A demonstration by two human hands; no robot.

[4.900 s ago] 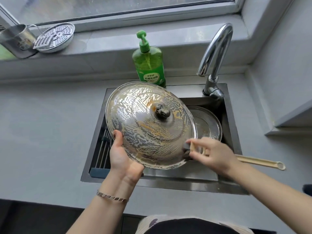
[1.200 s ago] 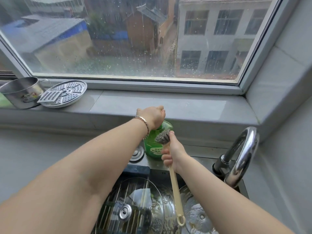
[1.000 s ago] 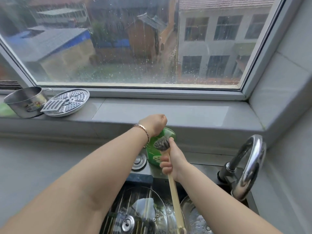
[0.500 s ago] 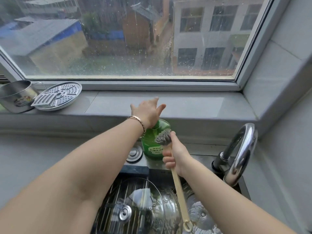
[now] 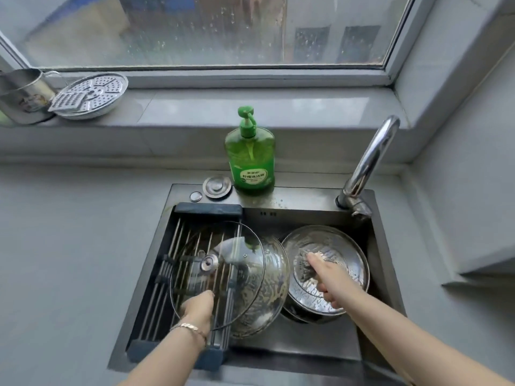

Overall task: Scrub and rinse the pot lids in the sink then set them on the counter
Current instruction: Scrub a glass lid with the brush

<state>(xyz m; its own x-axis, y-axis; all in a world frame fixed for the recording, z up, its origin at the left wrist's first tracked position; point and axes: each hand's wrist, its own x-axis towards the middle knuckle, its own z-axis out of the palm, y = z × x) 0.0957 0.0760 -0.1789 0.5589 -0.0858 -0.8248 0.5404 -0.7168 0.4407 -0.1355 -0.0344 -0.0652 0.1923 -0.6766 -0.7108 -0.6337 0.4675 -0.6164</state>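
A clear glass lid (image 5: 239, 254) with a metal knob lies on the rack over the sink's left half. My left hand (image 5: 198, 305) grips its near rim, thumb on top. A soapy steel lid (image 5: 271, 288) leans partly under the glass lid's right side. To the right, a round steel lid (image 5: 342, 246) lies in the sink (image 5: 306, 204). My right hand (image 5: 328, 280) holds a dish brush and presses its dark head (image 5: 302, 267) onto that steel lid. The hand and forearm hide the brush handle.
A green soap bottle (image 5: 250, 160) stands on the sink's back ledge beside a round strainer plug (image 5: 217, 186). The faucet (image 5: 370, 162) arches over the right rear. A roll-up drain rack (image 5: 167, 263) spans the sink's left. A steel pot (image 5: 22, 96) and steamer plate (image 5: 94, 93) sit on the windowsill. Grey counter (image 5: 69, 246) lies left.
My left hand came off the soap pump and dropped to the glass lid's rim. My right hand brought the brush down from the bottle onto the right steel lid. The view tilted down.
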